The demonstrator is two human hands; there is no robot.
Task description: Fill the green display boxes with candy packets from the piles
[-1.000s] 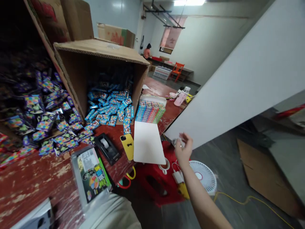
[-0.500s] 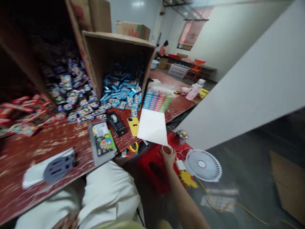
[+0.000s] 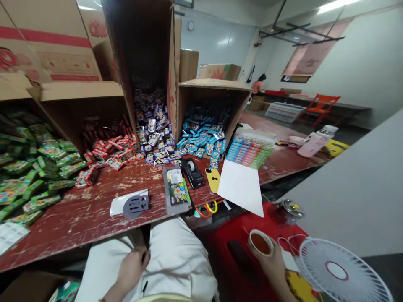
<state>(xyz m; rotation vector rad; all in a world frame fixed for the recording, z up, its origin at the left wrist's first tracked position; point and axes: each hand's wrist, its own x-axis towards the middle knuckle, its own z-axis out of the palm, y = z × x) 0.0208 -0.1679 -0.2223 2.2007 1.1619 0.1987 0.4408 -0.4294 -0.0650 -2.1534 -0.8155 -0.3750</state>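
My right hand [image 3: 274, 265] is wrapped round a small white cup [image 3: 260, 242] of brown liquid, held just above a red plastic stool [image 3: 233, 239] at the lower right. My left hand [image 3: 134, 268] lies on my lap on the white trousers [image 3: 176, 260], fingers loosely curled, nothing visible in them. In front of me a worn red table [image 3: 94, 205] carries a clear flat pack [image 3: 176, 191], a black tape dispenser [image 3: 192, 172], a yellow phone [image 3: 213, 179] and a grey perforated scraper [image 3: 136, 205] on white paper.
Open cartons [image 3: 214, 90] on their sides spill blue, purple, red and green packets [image 3: 201, 140] over the table. A white box of colourful packs [image 3: 250, 151] has its flap [image 3: 242, 186] overhanging the edge. A white fan [image 3: 340, 270] stands lower right. Another person [image 3: 258, 84] sits far back.
The view swung left and down. My right hand dropped from near the white wall, took the cup from the red stool and brought it nearer. My left hand came into view on my lap.
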